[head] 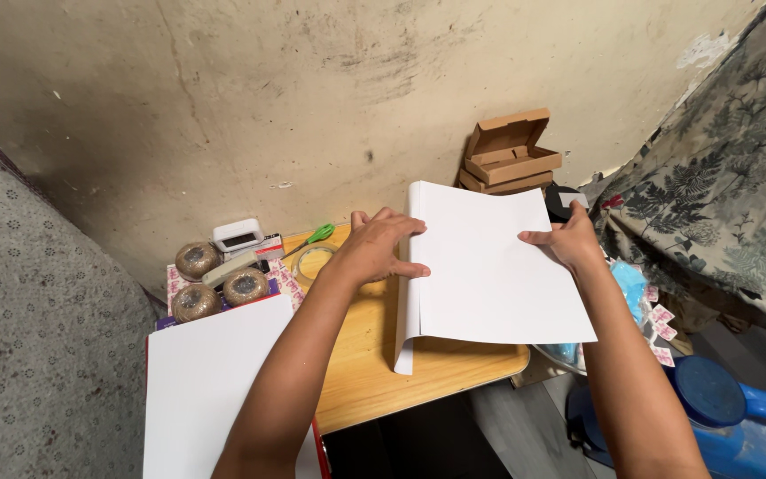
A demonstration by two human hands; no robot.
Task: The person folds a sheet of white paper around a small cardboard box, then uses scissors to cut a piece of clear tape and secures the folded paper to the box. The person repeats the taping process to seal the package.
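Observation:
A large white sheet [489,275], folded over along its left side, lies across the small wooden table [374,372]. My left hand [381,248] grips the folded left edge, thumb on top and fingers wrapped over the crease. My right hand [569,239] pinches the sheet's right edge near the upper corner. The sheet's lower left corner curls down onto the wood.
A stack of white sheets [210,390] lies at the front left. Behind it are three twine balls [197,260], a stapler [232,266], a white device [238,236], a tape roll [310,262] and green scissors [316,236]. Cardboard boxes [509,153] stand by the wall. A blue container [729,417] sits lower right.

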